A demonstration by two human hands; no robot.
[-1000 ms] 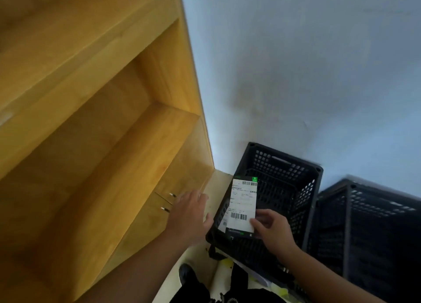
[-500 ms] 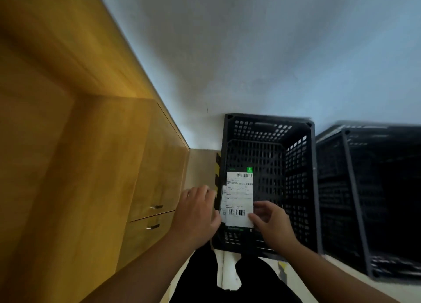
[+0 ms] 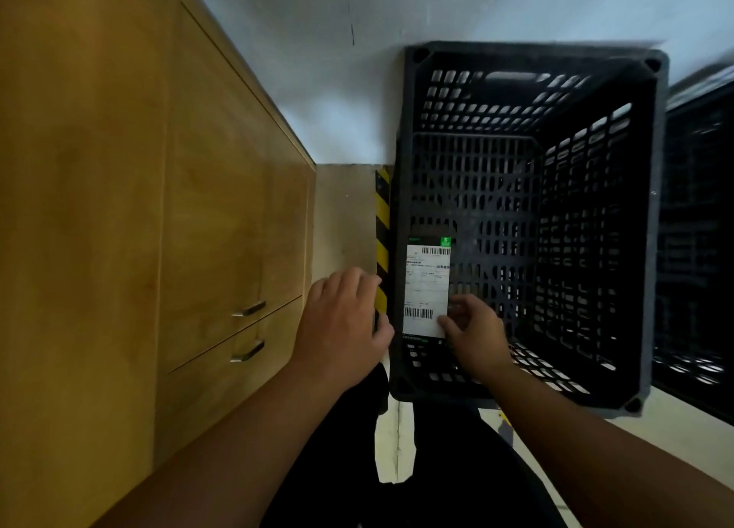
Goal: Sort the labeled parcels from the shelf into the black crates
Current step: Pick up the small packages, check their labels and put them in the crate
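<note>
Pinches the parcel (image 3: 427,289) by its lower corner between right hand (image 3: 474,335) fingers, over the black crate (image 3: 516,50); left hand (image 3: 341,325) curls just beside it, grip unclear. Seems light, thin, floppy: better supported along both edges.

The person's left hand (image 3: 341,329) and right hand (image 3: 472,337) are bare. The left forearm (image 3: 246,440) and right forearm (image 3: 588,440) are also uncovered along their whole visible length, from the wrists down to the lower edge of the view. Between the arms the legs wear plain matte black trousers (image 3: 437,480), whose cloth lies in soft folds and is too dim to show seams or pockets.
</note>
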